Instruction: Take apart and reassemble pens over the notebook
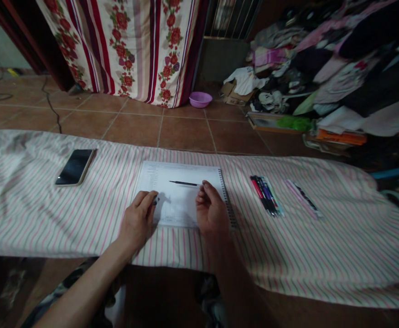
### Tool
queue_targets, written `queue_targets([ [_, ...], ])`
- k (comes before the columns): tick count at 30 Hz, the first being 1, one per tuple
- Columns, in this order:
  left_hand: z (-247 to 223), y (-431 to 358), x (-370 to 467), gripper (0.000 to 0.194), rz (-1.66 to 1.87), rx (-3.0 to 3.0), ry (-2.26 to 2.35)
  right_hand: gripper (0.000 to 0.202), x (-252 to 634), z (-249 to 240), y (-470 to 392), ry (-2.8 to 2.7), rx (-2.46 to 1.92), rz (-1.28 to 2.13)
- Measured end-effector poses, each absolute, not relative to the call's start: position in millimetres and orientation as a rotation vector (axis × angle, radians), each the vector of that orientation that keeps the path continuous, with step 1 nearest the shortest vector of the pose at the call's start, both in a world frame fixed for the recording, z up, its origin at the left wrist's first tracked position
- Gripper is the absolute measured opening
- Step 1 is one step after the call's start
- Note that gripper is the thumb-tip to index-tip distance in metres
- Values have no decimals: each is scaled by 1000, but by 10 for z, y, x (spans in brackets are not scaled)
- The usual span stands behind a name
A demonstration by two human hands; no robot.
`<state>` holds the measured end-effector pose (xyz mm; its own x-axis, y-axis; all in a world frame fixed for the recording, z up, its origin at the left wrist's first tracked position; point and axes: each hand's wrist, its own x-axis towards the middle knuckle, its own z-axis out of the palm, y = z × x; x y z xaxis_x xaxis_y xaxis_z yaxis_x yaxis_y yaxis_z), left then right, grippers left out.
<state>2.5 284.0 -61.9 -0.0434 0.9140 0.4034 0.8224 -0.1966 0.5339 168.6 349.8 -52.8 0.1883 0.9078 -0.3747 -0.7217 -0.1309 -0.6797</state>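
My right hand (213, 209) is closed, pinching a slim black pen refill (184, 183) at one end, its narrow tip pointing left over the notebook. Between the fingertips of my left hand (138, 218) is a small dark piece (156, 199), mostly hidden by the fingers; its kind I cannot make out. Beneath both hands lies a spiral notebook (182, 171) with a white page, its coil along the right edge. A row of several pens (266, 196) lies to the right of the notebook, and a pink pen (301, 198) and a black-and-white pen (305, 196) lie farther right.
A phone (75, 167) lies on the striped cloth (117, 164) at the left. Beyond the cloth-covered surface, a purple basin (200, 99) stands on the tiled floor near a flowered curtain (127, 45). Clothes and boxes (238, 93) are piled at the back right.
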Motion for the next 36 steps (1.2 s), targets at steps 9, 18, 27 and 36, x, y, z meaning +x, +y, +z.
queue_targets([
  [9, -610, 2856, 38, 24, 1135, 2056, 1907, 16, 1697, -539, 3504, -238, -881, 1481],
  [18, -579, 2867, 76, 19, 1292, 2015, 1842, 9, 1697, -521, 3499, -228, -765, 1518],
  [27, -609, 2884, 97, 17, 1414, 1918, 1779, 9, 1718, -514, 3507, -202, -672, 1550],
  [36, -592, 2909, 222, 19, 1514, 1525, 1663, 14, 1687, -475, 3523, -264, -614, 1515],
])
